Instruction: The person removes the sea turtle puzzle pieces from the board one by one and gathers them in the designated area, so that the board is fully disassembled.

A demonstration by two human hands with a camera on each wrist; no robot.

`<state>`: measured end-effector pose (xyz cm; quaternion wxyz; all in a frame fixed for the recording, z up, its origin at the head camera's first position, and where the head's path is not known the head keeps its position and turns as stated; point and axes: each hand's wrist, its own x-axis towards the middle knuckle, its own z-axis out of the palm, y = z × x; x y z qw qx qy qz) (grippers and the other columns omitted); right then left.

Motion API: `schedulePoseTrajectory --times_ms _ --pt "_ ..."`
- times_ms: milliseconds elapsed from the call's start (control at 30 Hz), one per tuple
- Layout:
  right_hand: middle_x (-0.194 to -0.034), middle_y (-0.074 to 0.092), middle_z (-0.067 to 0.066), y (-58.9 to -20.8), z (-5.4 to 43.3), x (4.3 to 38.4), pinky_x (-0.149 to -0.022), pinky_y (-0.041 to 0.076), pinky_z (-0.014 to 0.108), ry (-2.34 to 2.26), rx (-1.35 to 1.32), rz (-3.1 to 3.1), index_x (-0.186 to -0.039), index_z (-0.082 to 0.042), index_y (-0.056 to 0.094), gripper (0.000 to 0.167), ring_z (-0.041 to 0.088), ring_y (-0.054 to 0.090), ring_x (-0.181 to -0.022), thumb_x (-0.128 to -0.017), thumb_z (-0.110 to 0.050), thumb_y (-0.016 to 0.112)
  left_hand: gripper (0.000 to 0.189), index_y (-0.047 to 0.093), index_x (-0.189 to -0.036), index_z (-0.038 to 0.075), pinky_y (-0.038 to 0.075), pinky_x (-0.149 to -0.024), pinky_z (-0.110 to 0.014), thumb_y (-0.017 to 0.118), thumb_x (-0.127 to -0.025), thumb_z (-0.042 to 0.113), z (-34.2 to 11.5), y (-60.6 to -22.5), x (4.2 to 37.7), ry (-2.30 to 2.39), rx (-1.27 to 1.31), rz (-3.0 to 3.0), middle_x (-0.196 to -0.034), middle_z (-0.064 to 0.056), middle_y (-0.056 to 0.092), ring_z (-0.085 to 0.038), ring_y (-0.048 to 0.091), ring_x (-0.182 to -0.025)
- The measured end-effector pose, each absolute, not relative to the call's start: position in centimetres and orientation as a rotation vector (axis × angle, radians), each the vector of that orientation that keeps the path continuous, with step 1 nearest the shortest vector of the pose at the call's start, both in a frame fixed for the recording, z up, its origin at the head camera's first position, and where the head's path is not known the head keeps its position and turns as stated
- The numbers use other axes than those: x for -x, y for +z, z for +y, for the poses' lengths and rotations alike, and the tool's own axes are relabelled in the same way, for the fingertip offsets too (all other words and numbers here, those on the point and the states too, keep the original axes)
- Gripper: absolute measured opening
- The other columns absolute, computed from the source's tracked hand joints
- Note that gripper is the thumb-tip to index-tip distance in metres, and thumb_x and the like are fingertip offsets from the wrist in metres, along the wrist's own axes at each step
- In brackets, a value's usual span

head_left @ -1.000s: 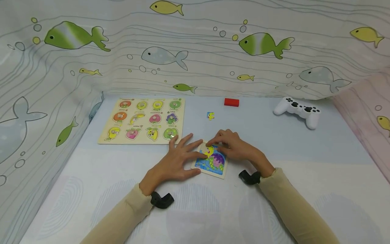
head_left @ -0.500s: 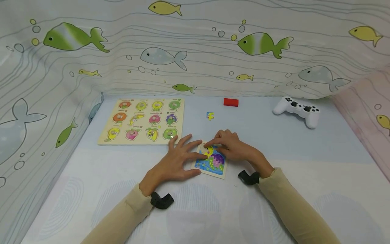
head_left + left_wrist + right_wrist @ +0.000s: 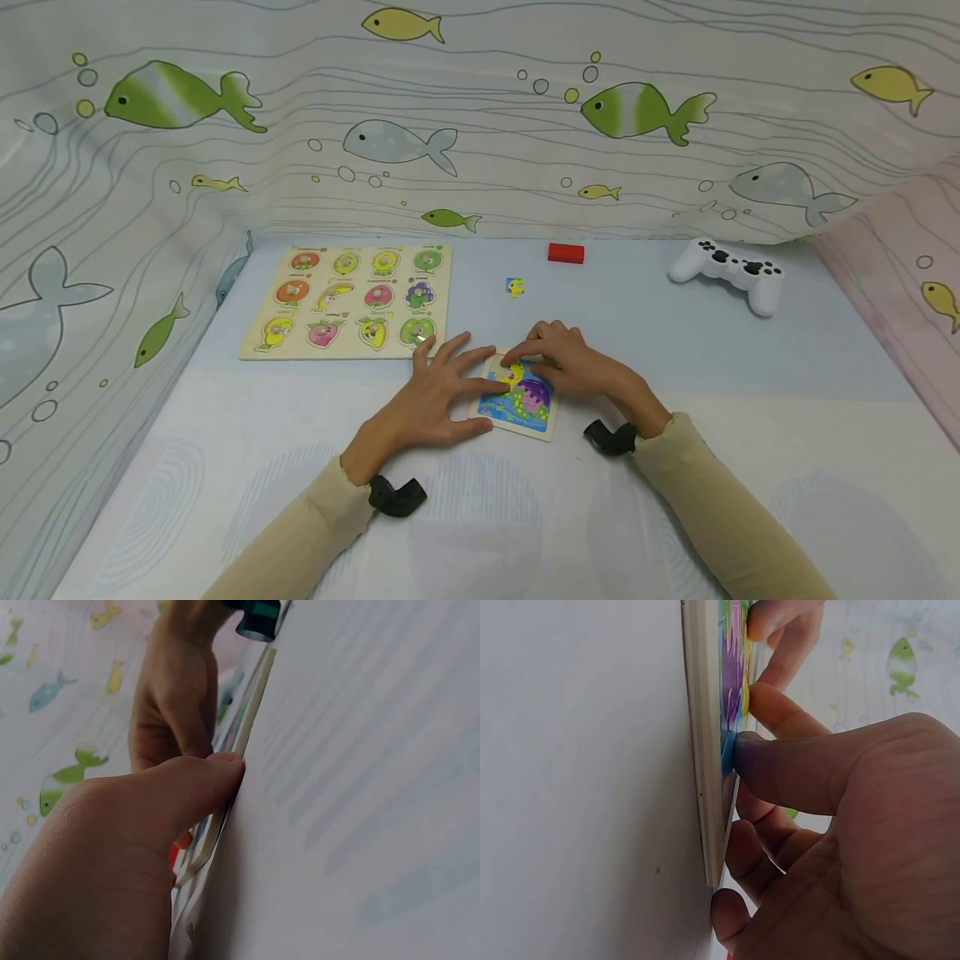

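A small square jigsaw puzzle (image 3: 517, 411) with a pale wooden frame and a purple, yellow and blue picture lies flat on the table between both hands. The left hand (image 3: 438, 392) is spread, one fingertip on the picture and the thumb at the frame's near-left edge. In the left wrist view its thumb (image 3: 206, 780) touches the frame's edge. My right hand (image 3: 570, 358) is bent over the puzzle's far side, index finger near the far-left corner. The right thumb (image 3: 780, 765) touches a blue part; I cannot tell whether a piece is pinched. One loose puzzle piece (image 3: 514, 287) lies beyond.
A wooden fruit peg board (image 3: 352, 302) lies at the back left, close to the left fingertips. Behind the puzzle is a red cylinder (image 3: 566, 253). A white game controller (image 3: 727, 273) rests at the back right, before the fish-patterned cloth (image 3: 510, 150).
The right index finger has shifted slightly left over the puzzle's far-left corner. Both hands otherwise stay at the puzzle, and the loose piece remains where it was.
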<state>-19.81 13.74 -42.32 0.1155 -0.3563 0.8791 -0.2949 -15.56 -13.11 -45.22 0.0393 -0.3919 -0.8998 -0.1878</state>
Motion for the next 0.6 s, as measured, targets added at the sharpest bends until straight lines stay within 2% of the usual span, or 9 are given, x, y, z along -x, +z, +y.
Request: schedulePoseTrajectory --times_ms 600 --pt "-0.111 0.063 0.005 -42.25 14.06 20.03 -0.083 0.029 0.04 -0.894 1.052 2.538 -0.122 -0.022 0.074 0.04 0.021 0.049 -0.104 -0.095 0.002 0.056 0.048 0.066 -0.134 0.043 0.005 -0.115 -0.075 0.06 -0.089 0.059 -13.07 -45.24 15.54 -0.573 1.196 -2.772 -0.161 -0.002 0.043 -0.039 0.023 -0.155"
